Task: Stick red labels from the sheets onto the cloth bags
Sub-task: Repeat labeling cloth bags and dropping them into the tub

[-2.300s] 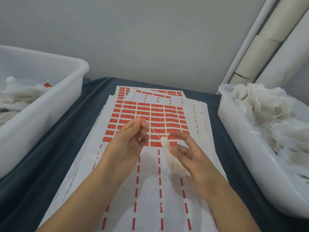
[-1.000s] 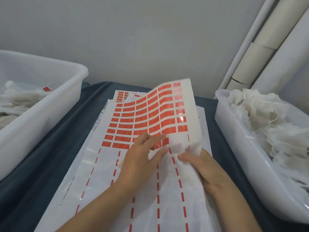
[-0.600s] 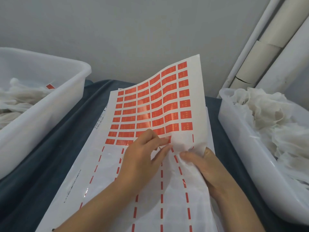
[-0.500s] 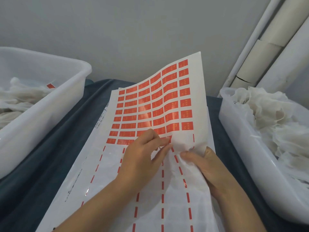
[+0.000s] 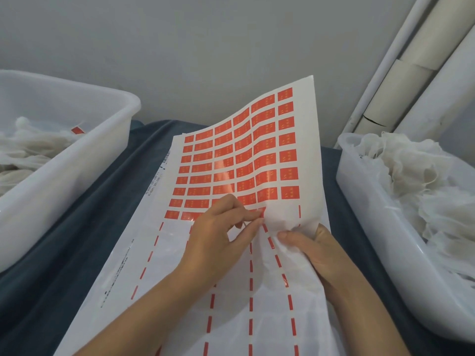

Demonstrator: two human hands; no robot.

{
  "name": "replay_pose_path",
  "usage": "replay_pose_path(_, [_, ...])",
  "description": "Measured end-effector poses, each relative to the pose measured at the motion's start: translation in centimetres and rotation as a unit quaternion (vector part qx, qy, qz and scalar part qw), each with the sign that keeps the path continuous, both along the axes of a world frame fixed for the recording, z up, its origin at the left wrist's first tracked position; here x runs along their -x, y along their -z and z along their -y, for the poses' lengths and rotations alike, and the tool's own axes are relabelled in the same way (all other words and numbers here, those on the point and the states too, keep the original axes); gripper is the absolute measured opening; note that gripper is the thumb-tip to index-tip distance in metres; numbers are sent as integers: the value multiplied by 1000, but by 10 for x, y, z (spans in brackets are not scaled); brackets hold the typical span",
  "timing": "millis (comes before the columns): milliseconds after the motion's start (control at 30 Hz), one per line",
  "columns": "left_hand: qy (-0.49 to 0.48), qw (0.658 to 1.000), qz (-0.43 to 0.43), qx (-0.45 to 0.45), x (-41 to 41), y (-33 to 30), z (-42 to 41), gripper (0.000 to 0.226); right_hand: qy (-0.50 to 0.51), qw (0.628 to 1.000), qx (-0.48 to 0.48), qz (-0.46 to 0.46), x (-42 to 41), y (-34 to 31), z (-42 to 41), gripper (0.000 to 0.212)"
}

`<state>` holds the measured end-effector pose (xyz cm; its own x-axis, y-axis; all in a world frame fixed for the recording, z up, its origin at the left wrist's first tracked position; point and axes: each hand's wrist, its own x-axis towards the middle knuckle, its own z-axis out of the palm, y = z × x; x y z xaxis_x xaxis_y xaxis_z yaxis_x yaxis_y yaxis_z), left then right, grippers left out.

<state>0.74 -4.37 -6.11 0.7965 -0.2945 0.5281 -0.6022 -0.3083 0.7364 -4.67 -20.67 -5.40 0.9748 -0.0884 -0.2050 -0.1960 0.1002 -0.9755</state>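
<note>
A white sheet of red labels (image 5: 246, 160) lies along the dark cloth, its far right part bent up off the table. My right hand (image 5: 305, 249) grips the sheet's right side and holds that part raised; a cloth bag seems bunched under the same fingers. My left hand (image 5: 221, 235) pinches at a red label (image 5: 261, 211) in the nearest filled row, thumb and fingertips together on its edge. The near half of the sheet carries only thin red strips.
A white tub (image 5: 380, 227) of loose white cloth bags (image 5: 411, 181) stands at the right. Another white tub (image 5: 77, 160) at the left holds bags, one showing a red label (image 5: 76, 130). More sheets lie under the top one. Pale pipes (image 5: 416, 73) run up the back right corner.
Earlier my hands held a small cloth bag above the flat sheet. Since then my right hand has bent the sheet's right part upward and my left hand has gone to a label's edge.
</note>
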Motion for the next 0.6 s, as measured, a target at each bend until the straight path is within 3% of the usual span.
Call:
replay_pose_path(167, [-6,997,58,-40,2,-3,-1,30,30,998,64,1,-1,4,-4,27])
replay_pose_path(267, [-15,994,86,-64,3,-1,-1,33,37,995,90,3,-2,4,-6,33])
replay_pose_path(600, [20,998,45,-25,-2,-5,-5,28,40,997,66,-11,-1,0,-2,17])
